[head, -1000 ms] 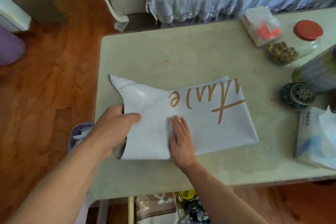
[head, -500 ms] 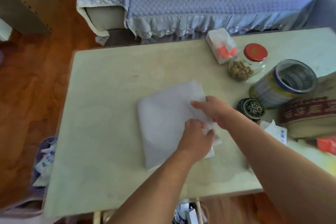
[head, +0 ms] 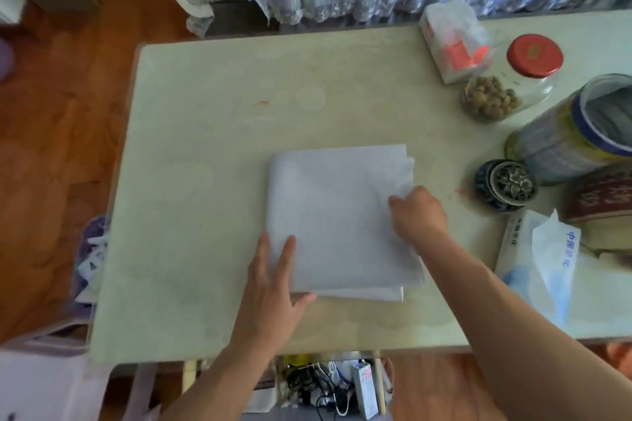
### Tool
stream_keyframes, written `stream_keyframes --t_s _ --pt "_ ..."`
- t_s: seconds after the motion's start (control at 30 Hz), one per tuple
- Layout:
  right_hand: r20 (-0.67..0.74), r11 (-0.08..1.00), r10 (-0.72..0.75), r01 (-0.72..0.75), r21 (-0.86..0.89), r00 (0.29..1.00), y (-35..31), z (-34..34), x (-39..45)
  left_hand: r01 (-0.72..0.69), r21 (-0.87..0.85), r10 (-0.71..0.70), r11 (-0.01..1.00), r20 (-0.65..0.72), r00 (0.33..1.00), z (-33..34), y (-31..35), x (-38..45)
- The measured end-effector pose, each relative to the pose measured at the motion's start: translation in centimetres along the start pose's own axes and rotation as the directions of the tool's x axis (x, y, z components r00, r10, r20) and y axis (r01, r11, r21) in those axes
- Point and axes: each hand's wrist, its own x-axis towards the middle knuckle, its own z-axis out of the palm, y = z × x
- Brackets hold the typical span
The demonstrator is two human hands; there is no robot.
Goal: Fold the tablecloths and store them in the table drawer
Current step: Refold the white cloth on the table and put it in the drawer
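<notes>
Tablecloth [head: 338, 215] lies folded square, pale, layered edges showing.

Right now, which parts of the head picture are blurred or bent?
Head view: soft motion blur over the folded tablecloth and both hands, left hand, right hand; wide-angle lens bends the table edges; daylight is even, no hard glare.

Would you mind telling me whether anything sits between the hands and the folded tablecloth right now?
Nothing visible does. The left hand rests with straight fingers on the near left corner of the tablecloth, and the right hand pinches its right edge. The jars and tissue packs stand off to the right, apart from the cloth.
</notes>
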Motion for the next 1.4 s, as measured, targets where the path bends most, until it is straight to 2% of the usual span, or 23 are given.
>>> stream_keyframes --t_s 0.07,0.17,0.27,0.33,0.43,0.6,0.77,0.87,0.9,0.93,0.97,1.0,1.03,1.07,1.13,1.2,1.27,1.4 --pt "0.003 0.993 0.018 -0.018 0.114 1.000 -0.9 -0.8 -0.3 0.030 -0.077 -0.037 0.997 -0.096 0.995 0.2 -0.6 -0.2" --pt "0.057 0.940 0.017 -0.035 0.338 0.998 -2.3 -1.9 -1.8 0.128 -0.227 -0.161 0.965 -0.132 0.978 0.3 -0.7 -0.7" --pt "0.158 0.817 -0.040 -0.059 0.573 0.987 -4.2 -3.0 -3.6 0.198 -0.149 -0.223 0.969 -0.179 0.958 0.3 -0.4 -0.8" --pt "0.184 0.758 -0.075 -0.063 0.649 0.980 -6.2 -3.5 -5.0 0.219 -0.145 -0.248 0.965 -0.223 0.943 0.2 -0.4 -0.5" --pt "0.235 0.775 -0.139 -0.041 0.630 0.962 -9.3 -3.4 -7.3 0.216 -0.254 -0.281 0.943 -0.257 0.925 -0.3 -0.6 -0.2" --pt "0.279 0.810 -0.234 0.028 0.586 0.931 -12.7 -3.5 -9.0 0.277 -0.487 -0.394 0.828 -0.154 0.906 -1.1 -2.0 0.1" --pt "0.181 0.896 -0.224 0.129 0.425 0.958 -12.2 -2.5 -8.9 0.346 -0.701 -0.469 0.623 0.020 0.883 -1.7 -3.3 0.3" --pt "0.083 0.919 -0.144 0.102 0.380 0.986 -9.0 -1.6 -7.7 0.308 -0.765 -0.366 0.566 0.102 0.925 -2.7 -4.1 0.4" --pt "0.056 0.912 -0.119 0.087 0.402 0.991 -7.7 -1.3 -7.2 0.295 -0.757 -0.303 0.583 0.134 0.944 -2.7 -4.7 0.4" --pt "0.047 0.901 -0.097 0.067 0.428 0.994 -6.4 -1.0 -6.6 0.271 -0.694 -0.233 0.667 0.151 0.961 -2.8 -5.4 0.5" --pt "0.037 0.898 -0.068 0.045 0.438 0.997 -5.0 -0.6 -5.8 0.199 -0.548 -0.148 0.812 0.137 0.979 -2.9 -6.1 0.6" --pt "0.032 0.895 -0.043 0.025 0.446 0.999 -3.9 -0.3 -5.1 0.087 -0.328 -0.060 0.941 0.091 0.994 -3.1 -6.7 0.6" --pt "0.050 0.893 -0.031 0.005 0.451 0.998 -2.9 0.1 -4.3 -0.038 -0.105 0.040 0.994 0.018 0.999 -3.0 -7.1 0.8" --pt "0.068 0.890 -0.038 0.003 0.456 0.997 -1.8 0.7 -3.5 -0.130 0.057 0.132 0.990 -0.037 0.991 -3.0 -7.2 1.0" --pt "0.054 0.853 -0.039 0.005 0.521 0.998 -1.0 2.1 -2.7 -0.246 0.222 0.258 0.943 -0.028 0.966 -3.1 -7.2 1.2" --pt "0.002 0.840 -0.003 0.002 0.543 1.000 -1.1 3.3 -3.2 -0.308 0.252 0.294 0.918 0.092 0.951 -3.6 -7.5 1.6" --pt "-0.073 0.886 0.019 0.017 0.463 0.997 -1.0 4.2 -4.2 -0.336 0.264 0.281 0.904 0.226 0.933 -4.6 -8.2 2.2" --pt "-0.121 0.883 -0.013 0.068 0.465 0.993 0.4 5.2 -4.4 -0.365 0.308 0.251 0.879 0.353 0.901 -6.3 -8.4 2.9"
